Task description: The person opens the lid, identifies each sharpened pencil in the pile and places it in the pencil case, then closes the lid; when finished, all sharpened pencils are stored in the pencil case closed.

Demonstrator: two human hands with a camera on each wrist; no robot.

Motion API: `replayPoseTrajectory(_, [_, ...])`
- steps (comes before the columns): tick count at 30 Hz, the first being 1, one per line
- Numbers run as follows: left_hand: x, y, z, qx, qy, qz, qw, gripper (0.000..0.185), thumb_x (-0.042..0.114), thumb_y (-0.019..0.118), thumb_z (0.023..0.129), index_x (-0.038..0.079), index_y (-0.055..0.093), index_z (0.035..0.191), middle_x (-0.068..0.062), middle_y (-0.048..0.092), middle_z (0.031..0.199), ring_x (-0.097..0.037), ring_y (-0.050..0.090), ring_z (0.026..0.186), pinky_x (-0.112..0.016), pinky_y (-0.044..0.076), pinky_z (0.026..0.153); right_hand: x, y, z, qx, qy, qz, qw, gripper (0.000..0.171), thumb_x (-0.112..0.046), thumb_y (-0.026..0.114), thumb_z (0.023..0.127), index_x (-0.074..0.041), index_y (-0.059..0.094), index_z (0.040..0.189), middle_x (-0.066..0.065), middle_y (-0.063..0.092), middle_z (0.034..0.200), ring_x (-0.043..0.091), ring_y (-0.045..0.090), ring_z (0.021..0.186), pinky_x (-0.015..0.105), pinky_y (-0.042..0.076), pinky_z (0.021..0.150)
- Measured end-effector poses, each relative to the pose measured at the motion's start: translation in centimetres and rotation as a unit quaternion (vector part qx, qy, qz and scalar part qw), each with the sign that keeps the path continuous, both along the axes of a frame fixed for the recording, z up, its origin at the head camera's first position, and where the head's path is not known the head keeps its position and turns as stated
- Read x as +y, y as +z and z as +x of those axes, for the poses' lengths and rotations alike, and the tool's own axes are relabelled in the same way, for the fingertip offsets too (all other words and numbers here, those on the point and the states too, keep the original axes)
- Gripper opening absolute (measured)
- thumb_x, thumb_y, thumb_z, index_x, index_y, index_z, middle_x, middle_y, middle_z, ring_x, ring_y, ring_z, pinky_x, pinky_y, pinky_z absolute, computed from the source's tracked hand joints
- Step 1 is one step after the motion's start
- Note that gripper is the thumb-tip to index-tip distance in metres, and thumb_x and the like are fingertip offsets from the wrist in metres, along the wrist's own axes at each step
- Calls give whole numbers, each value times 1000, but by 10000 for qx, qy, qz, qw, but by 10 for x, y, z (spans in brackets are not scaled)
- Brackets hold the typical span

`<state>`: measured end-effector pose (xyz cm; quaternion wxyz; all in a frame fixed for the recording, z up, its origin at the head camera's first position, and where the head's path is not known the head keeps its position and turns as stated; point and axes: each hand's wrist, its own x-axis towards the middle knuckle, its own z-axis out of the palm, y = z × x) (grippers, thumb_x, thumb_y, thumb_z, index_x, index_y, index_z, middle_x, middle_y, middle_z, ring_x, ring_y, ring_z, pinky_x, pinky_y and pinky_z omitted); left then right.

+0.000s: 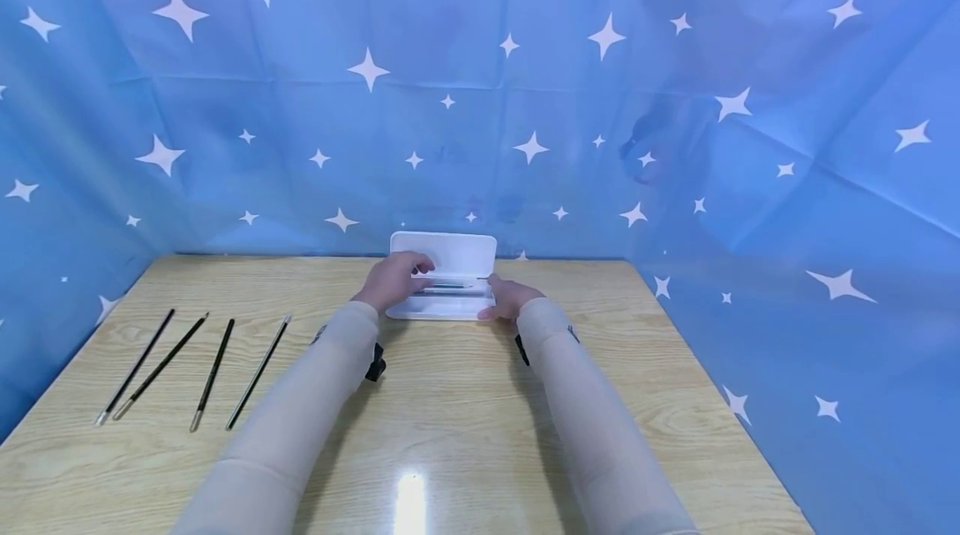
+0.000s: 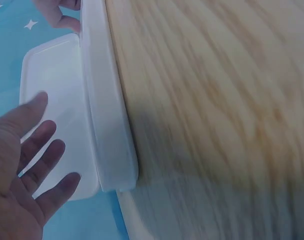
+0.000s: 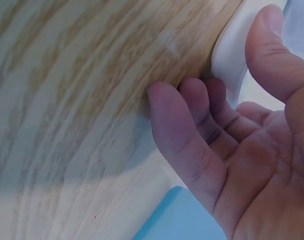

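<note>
A white pencil case (image 1: 442, 307) lies at the far edge of the table, its lid (image 1: 453, 253) raised toward the curtain. Inside it, a pencil (image 1: 453, 286) shows between the hands. My left hand (image 1: 397, 278) hovers at the case's left end; in the left wrist view its spread fingers (image 2: 49, 157) hold nothing and overlap the white lid. At the right end, my right hand (image 1: 510, 298) grips the case. Its thumb (image 3: 272, 55) lies over the white rim in the right wrist view, with the other fingers curled beside the end wall.
Several dark pencils lie apart on the left of the wooden table (image 1: 450, 418), among them a pencil (image 1: 258, 372) closest to the left forearm. Behind the table hangs a blue curtain (image 1: 465, 127) with white stars, close to the raised lid.
</note>
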<state>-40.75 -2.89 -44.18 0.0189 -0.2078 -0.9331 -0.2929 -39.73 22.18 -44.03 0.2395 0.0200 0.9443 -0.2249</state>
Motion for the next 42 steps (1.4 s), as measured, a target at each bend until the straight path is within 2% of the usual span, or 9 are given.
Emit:
replayPoseTrajectory(6, [-15,2,4,70,71,180,9998,28,24,74,96,14,73,121,-2,70,116,-23,62,109,-44,52,98,0,-1,-3,63,167,161,9997,96,-43,74,91,-19,16,163,14,39,157,31,50,120,40,51,79])
replayPoseTrajectory(12, [-37,6,10,-98,178,384,9991,27,23,71,98,14,71,124,-3,69,118,-25,60,110,-46,51,97,-1,-1,-3,7,198,215,9996,99,-43,73,91,-20,11,164,14,35,160,31,50,120,40,50,78])
replayPoseTrajectory(15, [-53,9,11,-29,173,409,9990,28,21,69,99,11,70,125,-6,69,120,-27,60,112,-48,51,97,-2,1,-3,33,227,320,9992,98,-42,73,92,-20,10,164,14,33,161,33,48,128,44,49,89])
replayPoseTrajectory(19, [-76,9,14,92,155,319,9993,28,20,65,101,7,70,125,-11,68,123,-30,60,113,-50,51,96,-4,3,-2,98,456,514,9976,97,-43,71,93,-16,10,164,16,29,164,33,37,144,47,38,110])
replayPoseTrajectory(23, [-99,9,19,125,242,277,9992,27,20,64,101,8,69,125,-12,67,125,-31,59,114,-51,50,98,-5,4,0,2,360,263,9990,98,-39,72,94,-17,8,165,16,22,166,34,34,146,48,46,105])
replayPoseTrajectory(26, [-114,9,24,72,319,317,9990,27,21,63,102,10,68,127,-12,66,127,-31,57,116,-52,48,99,-4,3,1,-136,86,-46,9999,101,-36,74,93,-21,5,165,13,14,169,33,30,148,48,51,99])
replayPoseTrajectory(30, [-139,11,34,-26,415,382,9984,30,21,59,104,9,65,131,-13,64,130,-33,56,119,-56,46,99,-3,2,2,-221,-82,-164,9996,103,-36,75,92,-24,4,165,10,9,170,32,21,152,49,45,107])
replayPoseTrajectory(36, [-179,17,46,-237,519,430,9974,33,19,57,105,7,61,136,-16,63,131,-35,56,117,-57,48,95,-3,1,-2,-200,155,5,9997,103,-36,72,94,-20,-1,165,14,13,169,33,24,151,48,41,107])
replayPoseTrajectory(42, [-206,19,55,-376,563,278,9973,34,18,56,106,4,59,137,-20,64,126,-38,59,114,-56,51,91,-4,0,-2,-205,172,165,9995,105,-38,71,94,-21,-5,164,14,12,169,35,19,153,50,34,115])
